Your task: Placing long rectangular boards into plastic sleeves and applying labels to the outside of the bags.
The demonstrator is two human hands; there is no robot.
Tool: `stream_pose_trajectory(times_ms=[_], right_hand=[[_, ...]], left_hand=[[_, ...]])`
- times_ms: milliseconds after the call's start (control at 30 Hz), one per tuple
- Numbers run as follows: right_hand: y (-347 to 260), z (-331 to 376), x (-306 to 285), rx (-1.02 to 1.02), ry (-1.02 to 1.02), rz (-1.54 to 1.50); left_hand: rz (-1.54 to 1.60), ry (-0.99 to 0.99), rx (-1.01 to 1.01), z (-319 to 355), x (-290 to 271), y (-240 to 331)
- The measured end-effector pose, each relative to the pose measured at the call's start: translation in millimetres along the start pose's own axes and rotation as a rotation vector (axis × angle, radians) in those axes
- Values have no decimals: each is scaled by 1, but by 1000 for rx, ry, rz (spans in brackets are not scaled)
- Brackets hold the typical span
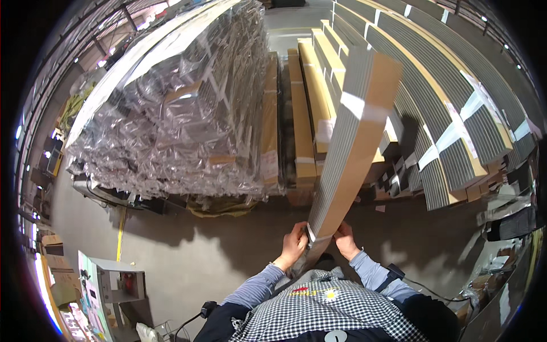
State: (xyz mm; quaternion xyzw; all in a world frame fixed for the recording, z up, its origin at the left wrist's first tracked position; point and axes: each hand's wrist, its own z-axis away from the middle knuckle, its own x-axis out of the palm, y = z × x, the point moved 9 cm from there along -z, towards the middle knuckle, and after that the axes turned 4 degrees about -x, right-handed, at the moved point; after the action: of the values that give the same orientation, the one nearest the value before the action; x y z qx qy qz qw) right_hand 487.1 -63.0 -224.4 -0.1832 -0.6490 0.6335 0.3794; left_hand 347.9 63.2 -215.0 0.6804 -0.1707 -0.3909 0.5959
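Note:
A long bundle of thin grey boards faced with brown cardboard (356, 145) stands tilted in front of me, its upper end leaning away and to the right. White bands wrap it near the top and near my hands. My left hand (294, 246) is closed on the bundle's left edge, low down by the lower band. On the opposite edge my right hand (346, 241) grips it, the fingers partly hidden behind the cardboard. The bundle's bottom end lies close to my checked apron (336, 305) and is partly out of sight.
A large stack wrapped in crinkled clear plastic (165, 125) fills the left. Strapped bundles of similar boards (456, 114) are piled at the right, with narrower brown-topped bundles (302, 114) between. A small cabinet (117, 285) stands at lower left; a yellow line (121, 233) marks the floor.

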Motion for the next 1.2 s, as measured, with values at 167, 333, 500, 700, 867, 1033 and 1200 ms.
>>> stream_pose_trajectory(times_ms=[167, 333, 500, 700, 867, 1033, 1200], right_hand=[[75, 11, -32, 94, 185, 176], [-46, 4, 33, -269, 29, 229], [-71, 12, 52, -168, -21, -35], [-64, 59, 55, -303, -1, -88], [-5, 108, 81, -391, -409, 594], [140, 95, 85, -91, -644, 670], [114, 57, 92, 33, -395, 347]], left_hand=[[-245, -15, -170, 13, -8, -11], [-135, 167, 123, 15, -52, 68], [33, -35, 191, 31, -74, 102], [-50, -245, -49, 46, -71, 79], [1226, -43, -45, 72, -122, 178], [1357, -330, 605, 82, -200, 275], [1008, 191, 368, 54, -223, 275]])
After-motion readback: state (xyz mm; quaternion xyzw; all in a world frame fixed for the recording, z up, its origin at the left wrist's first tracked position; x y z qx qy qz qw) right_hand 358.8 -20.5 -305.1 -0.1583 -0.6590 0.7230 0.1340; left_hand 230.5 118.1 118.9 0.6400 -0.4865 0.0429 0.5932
